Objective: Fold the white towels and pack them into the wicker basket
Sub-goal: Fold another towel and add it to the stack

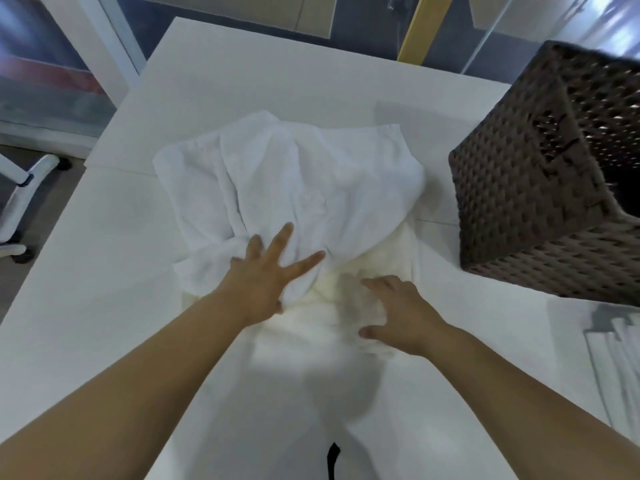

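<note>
My left hand (266, 275) presses flat, fingers spread, on the crumpled white towels (294, 188); my right hand (398, 313) rests loosely beside it (wicker basket (540, 188) at two o'clock).

Left hand (266, 275) splayed; right hand (398, 311) flat.

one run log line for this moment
stage: sorting | left hand: flat on crumpled white towels | right hand: on cream towel | wicker basket: right
</note>
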`<state>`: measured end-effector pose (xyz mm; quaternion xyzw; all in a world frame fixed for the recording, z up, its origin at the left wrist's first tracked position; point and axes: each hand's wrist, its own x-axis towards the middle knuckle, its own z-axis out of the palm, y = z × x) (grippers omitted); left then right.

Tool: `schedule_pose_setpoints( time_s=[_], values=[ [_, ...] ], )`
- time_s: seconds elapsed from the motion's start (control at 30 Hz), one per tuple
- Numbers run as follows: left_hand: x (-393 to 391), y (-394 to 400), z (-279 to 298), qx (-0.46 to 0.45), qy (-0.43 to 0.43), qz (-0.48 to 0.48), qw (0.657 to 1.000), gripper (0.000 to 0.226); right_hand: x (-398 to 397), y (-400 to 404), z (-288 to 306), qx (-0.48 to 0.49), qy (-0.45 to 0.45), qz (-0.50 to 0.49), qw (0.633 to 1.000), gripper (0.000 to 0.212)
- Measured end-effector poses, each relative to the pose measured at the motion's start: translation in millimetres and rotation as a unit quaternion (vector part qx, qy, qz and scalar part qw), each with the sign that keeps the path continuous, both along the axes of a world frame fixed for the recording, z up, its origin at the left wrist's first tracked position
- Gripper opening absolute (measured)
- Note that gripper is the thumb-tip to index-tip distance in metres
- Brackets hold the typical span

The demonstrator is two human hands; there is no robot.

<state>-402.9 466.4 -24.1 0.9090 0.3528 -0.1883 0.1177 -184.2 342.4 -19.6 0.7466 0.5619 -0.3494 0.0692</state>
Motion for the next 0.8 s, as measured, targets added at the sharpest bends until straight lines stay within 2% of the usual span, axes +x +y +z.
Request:
schedule_pose_setpoints(
  time_s=[0.1,0.2,0.3,0.43,0.57,0.7,0.8],
  values=[
    [15,4,-10,0.024,0.008,-0.029,0.999,0.09,-17,2,-5,-0.015,-0.078,0.077,0.994,0.072],
    [25,16,-11,0.029,-0.001,-0.06,0.998,0.056,-18,8,-11,-0.008,-0.1,0.058,0.993,0.056],
    [37,34,-6,0.029,-0.033,-0.045,0.998,0.039,-13,22,-10,0.0,-0.1,0.042,0.994,0.038],
    [42,70,4,0.053,-0.076,0.013,0.996,0.036,-4,44,-9,0.005,-0.106,0.038,0.994,0.028],
    [34,122,29,0.122,-0.103,0.096,0.982,0.035,2,59,-4,-0.024,-0.118,0.042,0.992,0.024],
    [25,165,33,0.176,-0.044,0.131,0.975,0.047,2,68,-5,-0.035,-0.132,0.035,0.99,0.023],
    [19,173,17,0.135,-0.018,0.116,0.984,0.051,0,73,-6,-0.031,-0.141,0.04,0.989,0.023]
  ],
)
